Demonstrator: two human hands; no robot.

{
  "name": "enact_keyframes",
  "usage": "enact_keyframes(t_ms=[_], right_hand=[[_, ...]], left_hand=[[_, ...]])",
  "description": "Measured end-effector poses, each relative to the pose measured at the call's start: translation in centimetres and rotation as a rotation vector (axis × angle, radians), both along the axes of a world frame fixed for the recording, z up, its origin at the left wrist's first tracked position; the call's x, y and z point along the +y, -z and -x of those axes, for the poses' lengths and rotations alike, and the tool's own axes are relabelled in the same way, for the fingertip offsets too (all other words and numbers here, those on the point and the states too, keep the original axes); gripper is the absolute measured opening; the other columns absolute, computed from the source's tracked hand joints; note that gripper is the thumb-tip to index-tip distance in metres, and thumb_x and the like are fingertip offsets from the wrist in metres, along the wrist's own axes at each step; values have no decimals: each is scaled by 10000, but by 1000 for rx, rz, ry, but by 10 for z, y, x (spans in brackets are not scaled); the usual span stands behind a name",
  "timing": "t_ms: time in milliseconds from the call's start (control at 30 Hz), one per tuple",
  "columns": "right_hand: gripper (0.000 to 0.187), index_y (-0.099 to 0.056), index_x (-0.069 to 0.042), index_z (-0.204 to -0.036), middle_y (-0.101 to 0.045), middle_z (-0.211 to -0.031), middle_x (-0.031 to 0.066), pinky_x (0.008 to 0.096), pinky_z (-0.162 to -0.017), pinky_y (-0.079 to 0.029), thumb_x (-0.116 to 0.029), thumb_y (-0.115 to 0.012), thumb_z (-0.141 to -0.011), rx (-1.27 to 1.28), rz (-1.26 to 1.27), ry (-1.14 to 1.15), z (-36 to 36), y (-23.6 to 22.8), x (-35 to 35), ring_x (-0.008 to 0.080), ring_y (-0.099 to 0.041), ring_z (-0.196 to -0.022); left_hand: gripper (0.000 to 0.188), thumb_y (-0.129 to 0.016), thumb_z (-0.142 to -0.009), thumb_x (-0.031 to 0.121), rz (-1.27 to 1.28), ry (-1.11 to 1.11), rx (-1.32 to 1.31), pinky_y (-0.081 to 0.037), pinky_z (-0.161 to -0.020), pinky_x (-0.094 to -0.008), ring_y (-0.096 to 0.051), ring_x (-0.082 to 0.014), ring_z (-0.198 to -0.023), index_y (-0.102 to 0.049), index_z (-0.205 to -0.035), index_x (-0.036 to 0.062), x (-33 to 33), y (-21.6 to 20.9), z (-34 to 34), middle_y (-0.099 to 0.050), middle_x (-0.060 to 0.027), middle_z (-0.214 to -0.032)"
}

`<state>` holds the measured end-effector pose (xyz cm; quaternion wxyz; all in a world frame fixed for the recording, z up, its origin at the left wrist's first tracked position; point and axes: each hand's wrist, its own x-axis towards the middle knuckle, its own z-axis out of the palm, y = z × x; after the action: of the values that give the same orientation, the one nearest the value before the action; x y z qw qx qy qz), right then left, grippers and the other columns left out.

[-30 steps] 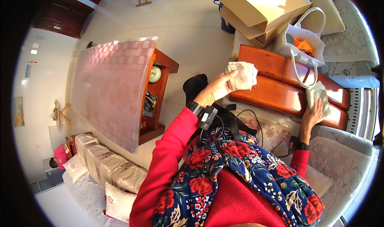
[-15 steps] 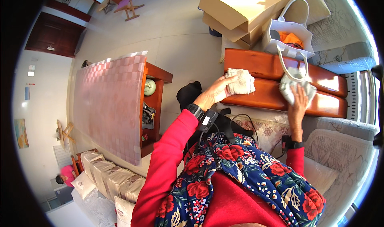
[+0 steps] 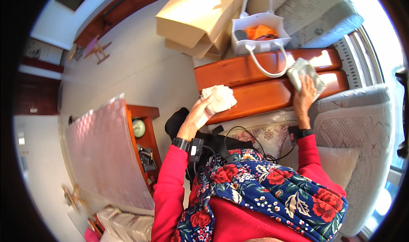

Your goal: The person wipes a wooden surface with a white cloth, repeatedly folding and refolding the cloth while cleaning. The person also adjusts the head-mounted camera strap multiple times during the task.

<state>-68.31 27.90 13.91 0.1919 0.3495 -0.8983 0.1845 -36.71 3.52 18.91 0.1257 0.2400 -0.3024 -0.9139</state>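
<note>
A glossy orange-brown wooden surface (image 3: 255,98), made of two long rounded panels, stretched from left to right before the person. Over the near left end of the surface, the left hand (image 3: 196,116) had its grip clamped on a folded cream cloth (image 3: 219,98), thumb on top; whether that cloth touched the wood could not be told. Toward the right end of the surface, the right hand (image 3: 305,95) lay on a grey-green folded cloth (image 3: 303,67), its grip spread, with the fingers extended over the fabric.

At the far edge of the surface stood a white open-topped tote bag (image 3: 263,45) with orange fabric (image 3: 260,32) inside, its front handle looping down over the wood. Beyond the surface's far left side sat a large tan cardboard box (image 3: 204,11). On the near side of the surface were a cream floral cushion (image 3: 277,135) and a thin black cable (image 3: 255,142). Well off the surface's left end, a pink-and-white checked cover (image 3: 100,152) lay over low wooden furniture.
</note>
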Motion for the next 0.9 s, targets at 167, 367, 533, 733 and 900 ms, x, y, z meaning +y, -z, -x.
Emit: enact_keyframes(t_ms=[167,367,533,733,900], right_hand=[[656,-534,-205,-1332,-427,-1460,89,515,-1133,-205,-1,-663,-722,-155,3,-109,-52,-23,-16,298,-326,-1396],[622,-531,-209,-1329,-448,-1438,91,500,-1107,-253,-32,-671,-749,-153,-47,-180,-2,-22,6,305,-360,-1366],[527,-519,-208,-1346,-456,-1413,142,535,-998,-363,-206,-663,-839,-89,-62,212,116,0,19,336,-425,-1294],[545,-433,-264,-1406,-399,-1444,188,641,-967,-349,-427,-550,-899,-424,-156,469,187,-5,7,412,-398,-1301],[572,-394,-261,-1438,-295,-1520,188,658,-1044,-262,-372,-580,-908,-395,-238,375,131,-12,-15,413,-283,-1391]], left_hand=[[497,-575,-957,177,-16,-3,4,-399,-1083,-396,-507,-234,-1270,-407,-1396,14,1,0,2,-504,-113,-1390],[489,-588,-951,170,-5,-22,-76,-411,-1077,-407,-519,-242,-1255,-418,-1376,0,0,6,1,-520,-111,-1368],[499,-609,-939,176,-32,-15,-22,-403,-1084,-404,-525,-242,-1246,-422,-1366,-3,-1,9,-1,-533,-110,-1350],[503,-599,-944,184,-36,-10,-53,-401,-1082,-397,-528,-244,-1245,-419,-1379,7,-2,9,-1,-516,-120,-1374],[494,-596,-942,162,-21,8,-35,-423,-1068,-415,-530,-252,-1239,-415,-1376,9,-2,8,0,-518,-119,-1368]])
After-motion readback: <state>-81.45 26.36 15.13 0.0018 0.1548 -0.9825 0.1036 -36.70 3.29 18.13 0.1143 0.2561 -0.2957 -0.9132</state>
